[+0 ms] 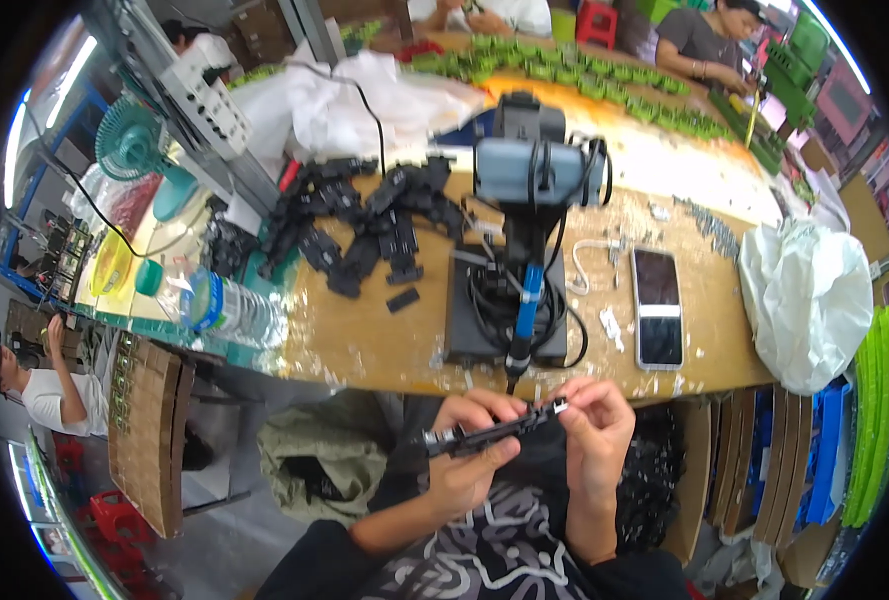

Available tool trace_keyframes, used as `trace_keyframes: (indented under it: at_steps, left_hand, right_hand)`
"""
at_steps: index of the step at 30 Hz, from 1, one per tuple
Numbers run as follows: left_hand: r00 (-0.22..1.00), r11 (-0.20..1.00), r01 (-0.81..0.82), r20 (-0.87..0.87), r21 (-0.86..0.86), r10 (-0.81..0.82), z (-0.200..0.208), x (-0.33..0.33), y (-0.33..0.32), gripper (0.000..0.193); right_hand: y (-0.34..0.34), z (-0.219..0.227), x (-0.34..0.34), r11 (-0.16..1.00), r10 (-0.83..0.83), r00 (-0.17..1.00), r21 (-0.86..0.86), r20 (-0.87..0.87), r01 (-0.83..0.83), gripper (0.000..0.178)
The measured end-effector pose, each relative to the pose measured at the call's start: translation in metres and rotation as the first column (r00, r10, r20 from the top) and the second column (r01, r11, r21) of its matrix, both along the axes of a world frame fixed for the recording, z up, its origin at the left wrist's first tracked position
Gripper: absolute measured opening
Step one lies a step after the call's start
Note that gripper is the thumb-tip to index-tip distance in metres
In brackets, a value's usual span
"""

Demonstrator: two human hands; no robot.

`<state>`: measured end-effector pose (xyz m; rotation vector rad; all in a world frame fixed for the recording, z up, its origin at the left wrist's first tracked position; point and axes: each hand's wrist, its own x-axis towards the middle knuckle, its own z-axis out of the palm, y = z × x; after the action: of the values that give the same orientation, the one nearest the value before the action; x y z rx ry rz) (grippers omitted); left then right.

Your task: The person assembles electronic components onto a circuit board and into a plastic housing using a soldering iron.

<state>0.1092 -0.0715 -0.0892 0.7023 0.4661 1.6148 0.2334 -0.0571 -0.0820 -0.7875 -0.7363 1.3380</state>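
Observation:
My left hand [470,470] grips a long, narrow black plastic part [485,434], held tilted in front of my chest, just off the table's near edge. At the part's right end, my right hand [597,430] pinches with thumb and forefinger around a small white piece [561,405]. Whether that piece is fixed to the black part, I cannot tell. Just beyond my hands, a blue-and-black corded tool like an electric screwdriver [528,310] points tip down on a stand with a dark base [465,320].
Left of the stand lies a heap of black plastic parts [365,220], with a water bottle [225,305] nearer me. A phone [659,310], small screws [707,228] and a white plastic bag [805,300] are on the right. A co-worker [710,45] sits across the table.

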Motion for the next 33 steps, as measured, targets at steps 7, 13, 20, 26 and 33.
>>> trace_keyframes:
  at_steps: [7,13,20,26,33]
  left_hand:
    - [1.0,1.0,0.016,0.003,0.013,-0.016,0.002,0.002,-0.009,0.025]
    - [1.0,0.995,0.018,-0.02,0.094,-0.016,-0.001,-0.001,-0.005,0.024]
    - [0.985,0.992,0.065,-0.169,0.107,-0.046,-0.003,0.001,-0.015,0.024]
    - [0.946,0.943,0.295,-0.188,0.154,-0.265,-0.013,-0.015,-0.019,0.026]
    - [0.473,0.314,0.875,0.517,-0.368,-0.713,-0.052,-0.028,-0.037,0.04]
  right_hand:
    - [-0.006,-0.001,0.001,1.0,0.019,0.999,-0.022,-0.026,-0.019,0.014]
    - [-0.004,0.005,0.0,0.998,0.057,0.996,0.002,-0.07,-0.057,0.013]
    - [-0.015,0.003,0.003,1.0,-0.028,0.999,-0.003,0.026,0.028,0.013]
    - [-0.023,-0.012,0.026,0.975,0.139,0.954,0.131,0.265,-0.178,0.011]
    - [-0.025,-0.054,0.027,0.948,0.089,0.979,0.286,0.185,-0.14,0.009]
